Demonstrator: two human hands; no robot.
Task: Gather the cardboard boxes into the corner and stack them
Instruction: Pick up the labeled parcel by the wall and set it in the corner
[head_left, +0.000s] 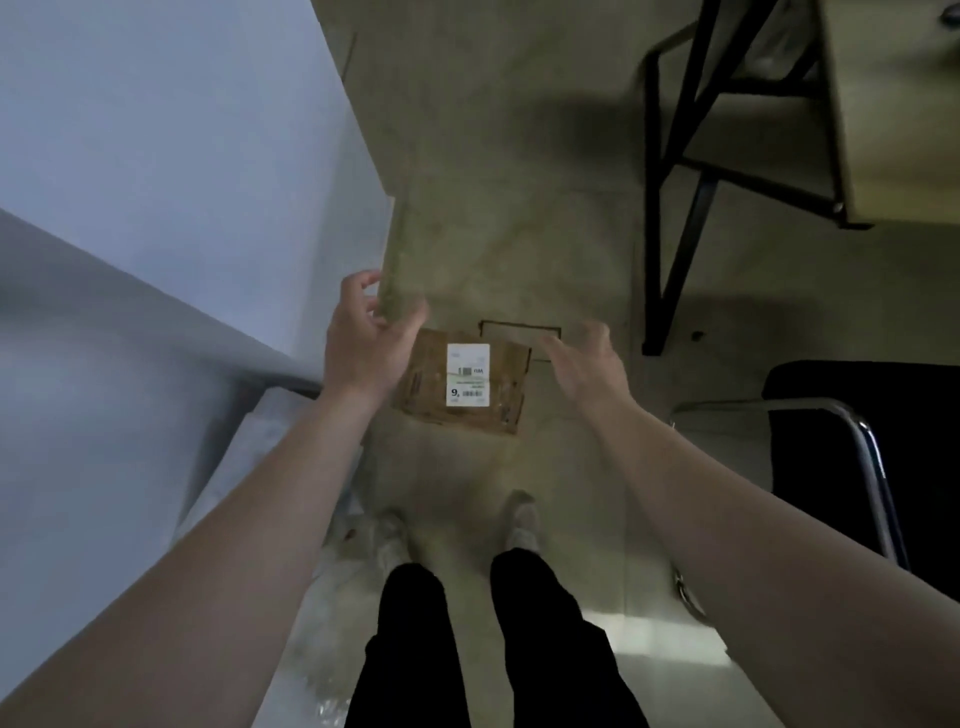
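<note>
A small brown cardboard box (501, 387) with a white shipping label lies flat on the floor, just ahead of my feet. My left hand (363, 343) hovers over its left edge, fingers spread and curled, holding nothing. To the right of the box my right hand (584, 364) is open, palm down, a little apart from the box's right edge. Whether either hand touches the box I cannot tell; the left hand covers the box's left corner.
A white wall (171, 156) and its corner run along the left. A black-legged table (883, 104) stands at the upper right, and a black chair with a chrome frame (862, 457) at the right. Clear plastic wrap (363, 540) lies by my left foot. A floor hatch outline (519, 328) sits behind the box.
</note>
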